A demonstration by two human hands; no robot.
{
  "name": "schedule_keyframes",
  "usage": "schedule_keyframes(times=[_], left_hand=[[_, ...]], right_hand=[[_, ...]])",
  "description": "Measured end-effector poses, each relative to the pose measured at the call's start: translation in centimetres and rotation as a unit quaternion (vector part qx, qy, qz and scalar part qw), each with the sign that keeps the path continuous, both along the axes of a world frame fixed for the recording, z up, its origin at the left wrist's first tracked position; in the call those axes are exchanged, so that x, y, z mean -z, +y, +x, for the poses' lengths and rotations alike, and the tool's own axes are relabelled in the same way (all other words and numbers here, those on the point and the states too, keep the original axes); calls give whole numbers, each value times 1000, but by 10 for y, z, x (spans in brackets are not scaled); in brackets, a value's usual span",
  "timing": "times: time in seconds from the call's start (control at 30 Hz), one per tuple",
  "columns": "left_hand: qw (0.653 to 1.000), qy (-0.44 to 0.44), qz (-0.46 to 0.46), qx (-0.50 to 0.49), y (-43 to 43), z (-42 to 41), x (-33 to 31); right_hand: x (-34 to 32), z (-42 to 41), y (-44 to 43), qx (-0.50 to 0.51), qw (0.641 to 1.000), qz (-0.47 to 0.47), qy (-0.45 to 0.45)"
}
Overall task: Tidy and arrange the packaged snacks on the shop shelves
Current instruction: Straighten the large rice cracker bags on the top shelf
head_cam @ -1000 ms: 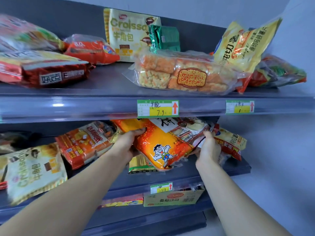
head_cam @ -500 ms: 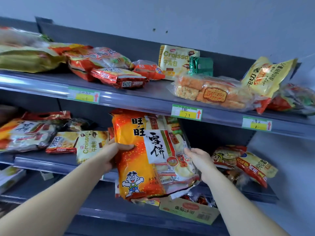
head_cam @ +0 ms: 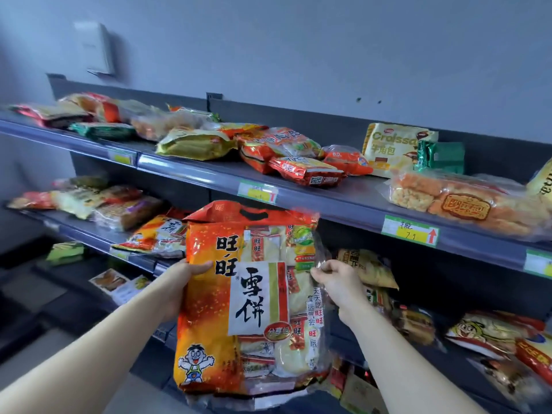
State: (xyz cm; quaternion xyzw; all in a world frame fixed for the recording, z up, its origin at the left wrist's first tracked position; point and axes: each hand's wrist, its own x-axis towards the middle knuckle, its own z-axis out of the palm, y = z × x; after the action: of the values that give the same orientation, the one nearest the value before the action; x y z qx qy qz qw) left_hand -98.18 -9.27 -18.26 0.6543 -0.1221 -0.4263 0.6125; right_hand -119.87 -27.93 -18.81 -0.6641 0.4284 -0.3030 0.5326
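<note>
My left hand (head_cam: pixel 182 282) grips the left edge of the big bag of rice crackers (head_cam: pixel 248 297) about halfway up, thumb laid across the front and fingers curled behind. My right hand (head_cam: pixel 337 282) pinches the clear, crinkled right edge at much the same height. So the bag hangs between my two hands, resting on no shelf, held up in front of the racks. Its long axis stands nearly upright, with the cartoon boy at the bottom and the red handle flap at the top. The top leans a little to the right.

Just beyond the bag's upper left corner, past my left hand, a smaller bag of the same kind (head_cam: pixel 158 237) lies flat on the middle shelf (head_cam: pixel 77 231). I judge the coming move turns on this. The matching pack sits up and to the left of the bag, and my left hand is the nearer one to it. The bag would have to tip from upright to flat to lie beside it.

To the bag's right, behind my right hand, a yellow pack (head_cam: pixel 370 270) sits in the shadow. Above the bag's top runs the upper shelf (head_cam: pixel 328 209), with a green and yellow price tag (head_cam: pixel 410 230) to the bag's upper right. A croissant pack (head_cam: pixel 391 147) stands farther back. Far above and to the left of the bag, a pale box (head_cam: pixel 97 47) hangs on the wall.
</note>
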Motion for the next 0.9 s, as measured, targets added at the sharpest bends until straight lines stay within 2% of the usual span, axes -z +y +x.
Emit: schedule_keyframes(times=[0.2,0.33,0.63,0.9], left_hand=[[991,-33,-18,-130,57,58,1],[978,-63,-14,-197,106,99,1],[950,-138,-49,-277,199,200,-31],[929,-214,-78,-290,256,292,-60]], right_hand=[[-11,69,39,-140,989,28,34],[-29,126,75,-202,979,6,22],[-67,262,151,-174,977,-124,-8],[-110,369,211,-102,968,-219,-63]])
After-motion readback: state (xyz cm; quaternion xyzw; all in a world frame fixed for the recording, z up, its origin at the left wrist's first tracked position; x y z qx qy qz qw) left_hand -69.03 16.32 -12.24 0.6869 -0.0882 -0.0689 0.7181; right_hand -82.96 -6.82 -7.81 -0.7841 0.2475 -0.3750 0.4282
